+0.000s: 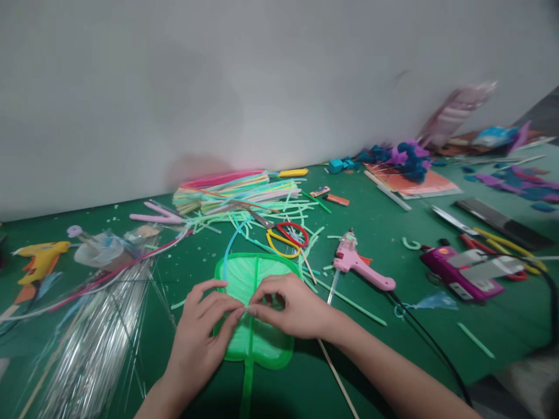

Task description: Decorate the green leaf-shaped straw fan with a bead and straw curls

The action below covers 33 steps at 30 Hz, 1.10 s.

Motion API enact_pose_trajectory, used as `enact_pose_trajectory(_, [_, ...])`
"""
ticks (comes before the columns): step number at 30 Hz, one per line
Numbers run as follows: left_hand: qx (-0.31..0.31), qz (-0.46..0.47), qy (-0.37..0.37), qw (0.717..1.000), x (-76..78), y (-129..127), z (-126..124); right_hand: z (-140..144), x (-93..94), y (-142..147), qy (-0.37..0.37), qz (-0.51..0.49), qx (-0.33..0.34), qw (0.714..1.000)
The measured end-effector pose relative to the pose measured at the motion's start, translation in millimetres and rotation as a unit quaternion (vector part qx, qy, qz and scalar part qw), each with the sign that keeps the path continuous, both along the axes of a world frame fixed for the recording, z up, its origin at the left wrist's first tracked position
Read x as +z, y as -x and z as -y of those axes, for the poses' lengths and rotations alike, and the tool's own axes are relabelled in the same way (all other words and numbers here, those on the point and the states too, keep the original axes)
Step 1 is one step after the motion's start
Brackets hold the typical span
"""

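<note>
Yellow glue gun [40, 259] near left edge of green tabletop [437, 326]; clear strips bundle [94, 343] beside it. Left hand [198, 337] – fingers resting on green leaf shape [255, 314], thumb and forefinger pinched at leaf's centre line. Right hand [292, 307] meets it there, fingertips likewise pinched on leaf, near front edge. Behind, toward wall edge: coloured straws pile [231, 192], red-and-yellow scissors [286, 237]. Pink glue gun [360, 265] just right of leaf – purple device [467, 270] further toward right edge.
</note>
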<state>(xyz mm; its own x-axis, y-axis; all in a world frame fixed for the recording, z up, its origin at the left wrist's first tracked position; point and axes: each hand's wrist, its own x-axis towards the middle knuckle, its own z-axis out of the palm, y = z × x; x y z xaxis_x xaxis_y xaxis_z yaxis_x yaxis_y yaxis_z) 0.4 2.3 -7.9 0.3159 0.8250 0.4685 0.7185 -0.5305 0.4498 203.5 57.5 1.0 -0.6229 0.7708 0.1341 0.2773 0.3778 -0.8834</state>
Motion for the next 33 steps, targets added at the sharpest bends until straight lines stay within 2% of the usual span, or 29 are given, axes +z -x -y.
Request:
enact_pose_trajectory(14, [-0.028, -0.004, -0.013, 1.000, -0.3, -1.8, 0.5, 1.8, 2.0, 2.5, 0.008, 0.014, 0.020, 1.000])
enact_pose_trajectory(25, [0.003, 0.025, -0.016, 1.000, 1.7, 1.6, -0.8, 1.1, 4.1, -0.9, -0.011, 0.033, 0.021, 0.999])
enact_pose_trajectory(33, [0.003, 0.042, 0.007, 0.999, 3.3, 0.1, 0.5, -0.2, 3.3, -1.0, 0.011, 0.012, 0.013, 1.000])
